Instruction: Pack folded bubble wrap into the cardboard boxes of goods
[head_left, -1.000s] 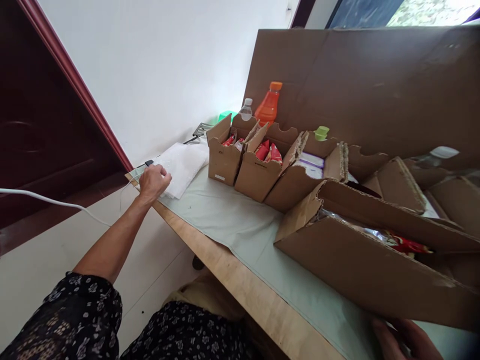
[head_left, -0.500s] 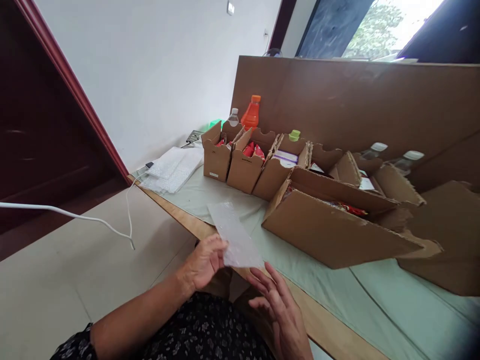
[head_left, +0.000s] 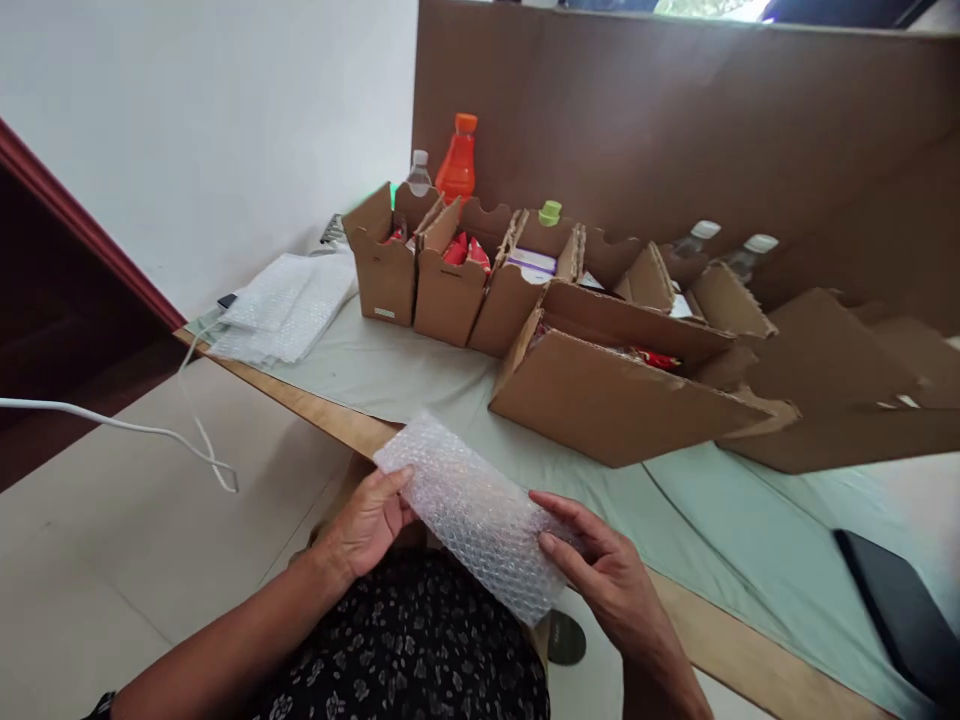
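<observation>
A clear bubble wrap bag (head_left: 480,515) is stretched between my two hands over the table's near edge, tilted down to the right. My left hand (head_left: 375,515) pinches its left edge, thumb on top. My right hand (head_left: 592,560) grips the right side, with the thumb on the near face and the fingers behind. Whether anything lies inside the bag cannot be made out. Beyond it stands a long cardboard box (head_left: 622,400) with red packets (head_left: 654,358) in it.
More bubble wrap bags (head_left: 281,305) lie at the table's left end. Several cardboard bins (head_left: 384,270) stand in a row, with an orange bottle (head_left: 457,165) behind. A black phone (head_left: 896,610) lies at right. A white cable (head_left: 112,420) hangs at left.
My right hand, earlier spread beside the bag, has closed on its right side. The bag now faces me broadside instead of edge-tilted. My view has turned down and right, bringing the phone into sight.
</observation>
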